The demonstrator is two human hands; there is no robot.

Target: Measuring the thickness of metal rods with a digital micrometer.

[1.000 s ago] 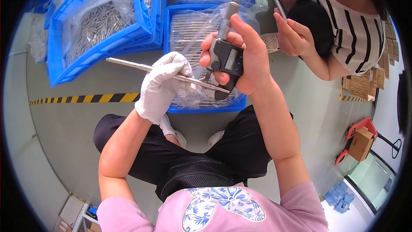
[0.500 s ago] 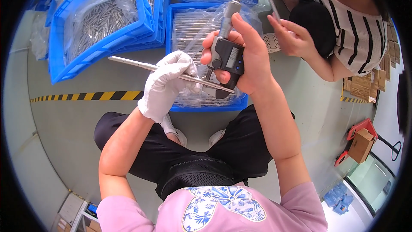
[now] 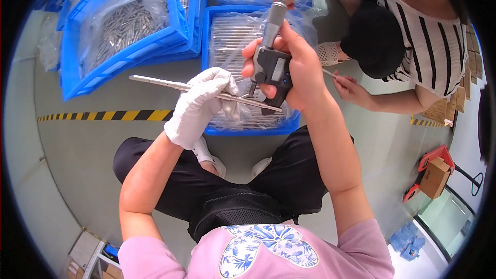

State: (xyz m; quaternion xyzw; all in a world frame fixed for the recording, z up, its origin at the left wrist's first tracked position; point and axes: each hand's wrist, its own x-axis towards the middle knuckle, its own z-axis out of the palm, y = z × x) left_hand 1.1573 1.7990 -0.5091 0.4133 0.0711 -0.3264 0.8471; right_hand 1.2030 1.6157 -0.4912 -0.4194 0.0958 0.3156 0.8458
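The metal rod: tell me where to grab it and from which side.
Grip the metal rod on its free left stretch, coming from above or the left. It lies nearly level; the gloved left hand holds its middle, and its right end sits in the digital micrometer held by the right hand.

Grey floor (image 3: 77, 155) crossed by a yellow-black striped line (image 3: 103, 115), brightly lit.
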